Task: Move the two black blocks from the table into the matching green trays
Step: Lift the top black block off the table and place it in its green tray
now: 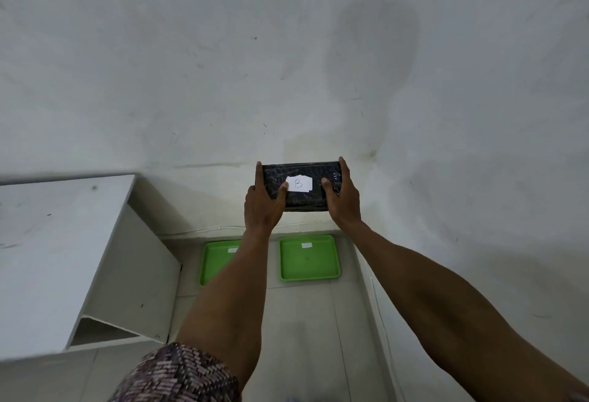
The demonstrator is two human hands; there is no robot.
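Hands — left [262, 207], right [342, 199] — grip black block [301, 200] above green trays [309, 258].

Block [299, 186]: black, glossy wrap, mottled sheen; white label [298, 184] with a dark handwritten "B". Two trays at 6 o'clock of the block [213, 261] [309, 259]: bright green, each with a small white tag. Sleeve [178, 376]: purple-and-white woven pattern. Table [47, 242]: white, scuffed. Wall [223, 51]: pale grey-white, stained.
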